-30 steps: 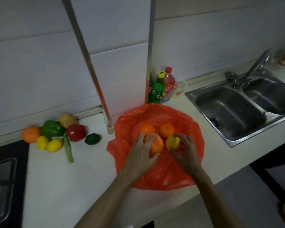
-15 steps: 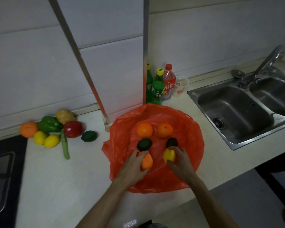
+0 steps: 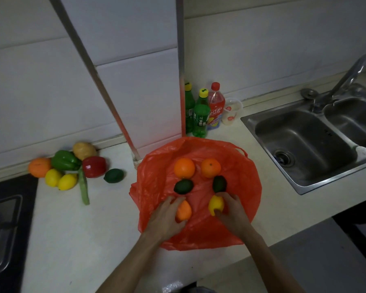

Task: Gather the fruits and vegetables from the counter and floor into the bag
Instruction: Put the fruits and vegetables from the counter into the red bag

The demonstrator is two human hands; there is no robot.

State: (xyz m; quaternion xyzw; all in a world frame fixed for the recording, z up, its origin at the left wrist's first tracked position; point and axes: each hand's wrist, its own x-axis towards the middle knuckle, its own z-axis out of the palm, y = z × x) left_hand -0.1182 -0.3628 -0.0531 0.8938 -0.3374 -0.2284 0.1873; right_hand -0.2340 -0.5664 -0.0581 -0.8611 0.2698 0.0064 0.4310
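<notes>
Pale kitchen counter (image 3: pixel 72 240) up front, with a red-orange plastic bag (image 3: pixel 154 187) spread flat on it close to the near edge. Nearest on the bag: left hand (image 3: pixel 165 218) curled over a small orange (image 3: pixel 184 211), fingers wrapped round its left side. Beside it, right hand (image 3: pixel 232 212) gripping a lemon (image 3: pixel 216 205), long axis running near-to-far, pointy tip aimed back toward the body. Just past those, two limes loose on the plastic: left lime (image 3: pixel 183 186) stretched roughly left-right, right lime (image 3: pixel 219 183) lying more near-to-far, just beyond the right hand's fingertips. Behind them, left orange (image 3: pixel 184 168) and right orange (image 3: pixel 210 167) side by side. Off to the left on bare counter, not bagged yet: lone lime (image 3: pixel 113 175), long green pod (image 3: pixel 84 187) lying near-to-far, two loose lemons (image 3: pixel 67 181), red pepper (image 3: pixel 94 166), green pepper (image 3: pixel 65 160), potato (image 3: pixel 84 150) and a far orange (image 3: pixel 39 167) by the wall. Further back in the corner, green bottles (image 3: pixel 201 119), a red bottle (image 3: pixel 216 108) and a plastic cup (image 3: pixel 231 112). Steel sink (image 3: pixel 304 144) off to the right.
</notes>
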